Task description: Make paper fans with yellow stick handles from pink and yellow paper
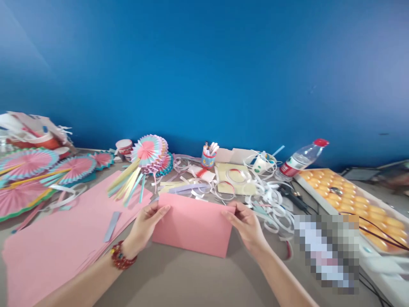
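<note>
A rectangular sheet of pink paper (193, 224) is held up over the grey table, between my two hands. My left hand (147, 226) pinches its upper left corner, thumb in front and fingers behind. At the upper right corner my right hand (246, 224) grips it the same way. The sheet tilts slightly down to the right. Beside my left hand lies a stack of larger pink paper sheets (64, 238), with a small grey strip (111, 227) on top. White paper strips (277, 209) lie curled beyond my right hand.
Pleated paper fans (28, 164) spread at the left, and a rosette with streamers (148, 149) stands near the wall. Behind are a pen cup (208, 158) and a leaning plastic bottle (300, 160). A tray of orange domes (354, 200) and dark cables (294, 196) occupy the right.
</note>
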Demonstrator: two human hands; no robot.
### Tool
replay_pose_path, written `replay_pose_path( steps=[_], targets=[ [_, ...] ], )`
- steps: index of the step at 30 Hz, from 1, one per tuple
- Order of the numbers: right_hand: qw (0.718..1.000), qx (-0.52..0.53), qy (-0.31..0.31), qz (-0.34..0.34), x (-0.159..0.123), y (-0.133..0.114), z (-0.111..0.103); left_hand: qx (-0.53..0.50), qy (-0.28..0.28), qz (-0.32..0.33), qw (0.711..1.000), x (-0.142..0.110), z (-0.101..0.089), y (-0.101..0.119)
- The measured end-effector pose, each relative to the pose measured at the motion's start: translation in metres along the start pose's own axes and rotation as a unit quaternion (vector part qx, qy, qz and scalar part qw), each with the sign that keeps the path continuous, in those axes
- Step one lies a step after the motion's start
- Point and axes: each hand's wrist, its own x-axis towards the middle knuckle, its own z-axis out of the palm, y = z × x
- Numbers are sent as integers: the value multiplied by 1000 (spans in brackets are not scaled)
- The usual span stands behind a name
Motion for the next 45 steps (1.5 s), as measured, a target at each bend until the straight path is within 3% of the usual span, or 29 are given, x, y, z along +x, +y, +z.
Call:
replay_pose_path(
  steps=[17, 31, 37, 41, 45],
  targets=[
    [1000, -15, -1, -21, 1, 1, -1, -30, 3, -1, 1000, -2, 2, -4],
    [1000, -28, -1, -6, 2, 2, 0, 80, 15, 81, 993, -6, 0, -4],
    [997, -72, -35, -17, 4, -2, -3, 118, 31, 94, 988, -3, -2, -8],
    [979, -173, -94, -55, 9, -16, -13, 118, 17, 90, 989, -1, -2, -10],
    [918, -350, -93, -162, 10, -49, -11, 85, 1, 67, 994, -3, 1, -10]
  ],
)
